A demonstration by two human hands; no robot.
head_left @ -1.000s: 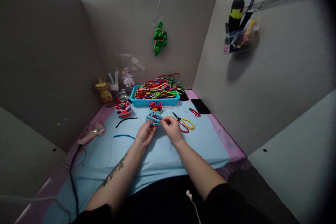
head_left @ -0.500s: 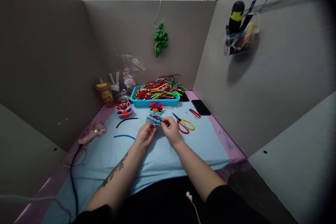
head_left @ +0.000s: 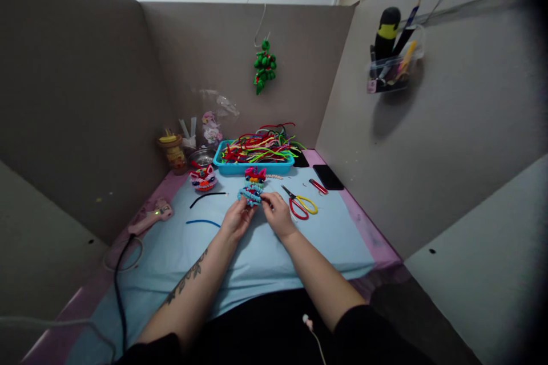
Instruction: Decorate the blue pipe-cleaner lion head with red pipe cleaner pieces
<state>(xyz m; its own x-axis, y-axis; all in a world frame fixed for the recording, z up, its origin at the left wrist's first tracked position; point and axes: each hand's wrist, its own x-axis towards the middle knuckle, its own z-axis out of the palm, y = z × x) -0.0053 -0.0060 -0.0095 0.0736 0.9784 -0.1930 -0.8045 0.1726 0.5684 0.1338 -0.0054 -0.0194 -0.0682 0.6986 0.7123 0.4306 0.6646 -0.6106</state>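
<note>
Dangling earphone: a small white-and-pink earphone (head_left: 307, 322) hangs on a pale cord against black clothing (head_left: 257, 333).
Left hand: the left hand (head_left: 238, 220), below a leaf-tattooed forearm, holds a light-blue fuzzy looped piece (head_left: 249, 194) from below and the left, in a narrow grip between thumb and fingers.
Right hand: the right hand (head_left: 278, 214) has its thumb and fingertips drawn together at the piece's right edge; whether they pinch the piece or a thin strand cannot be told.
Looped piece: it is over the middle of the light-blue cloth (head_left: 274, 265), just in front of a red-and-pink eared figure (head_left: 255, 175); whether the two are joined is unclear.
Left of the hands: a bent blue stem (head_left: 203, 222) lies nearer than a curved black stem (head_left: 208, 195); a pink glue gun (head_left: 152, 218) lies farther left.
Right of the hands: scissors with one red and one yellow handle (head_left: 299, 205) lie open, with a red cutter (head_left: 318, 186) and a black phone (head_left: 327, 177) beyond.
Behind the hands: a pink-and-orange eared head (head_left: 202, 179) sits near a turquoise tray (head_left: 254, 169) heaped with multicoloured fuzzy stems (head_left: 261, 146).
Grey partition: a green beaded-looking ornament (head_left: 265, 65) hangs against the back grey panel (head_left: 205, 57).
</note>
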